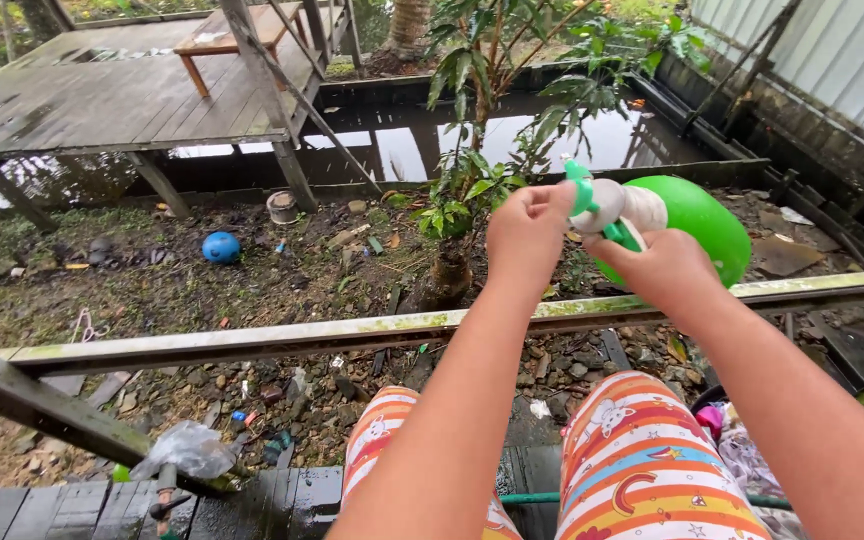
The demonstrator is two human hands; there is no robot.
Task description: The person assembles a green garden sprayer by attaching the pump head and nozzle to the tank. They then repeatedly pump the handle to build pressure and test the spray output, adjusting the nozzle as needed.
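Out over the mossy railing (252, 342), both arms stretch from where the person sits in striped trousers (642, 470) on wet deck boards. The right hand (664, 268) is wrapped around the neck of a green spray bottle (697, 215), holding it on its side in the air beyond the rail, its round body pointing away. The left hand (527, 228) is closed on the bottle's pale green nozzle head (584, 190), pinching it between fingers and thumb. Below lie muddy ground littered with scraps, a blue ball (220, 247), a small leafy tree (472, 150) and standing water. I judge the risk plain: everything looks damp, so a slip of either grip, or the head coming loose, would drop the bottle into the mud beyond reach.
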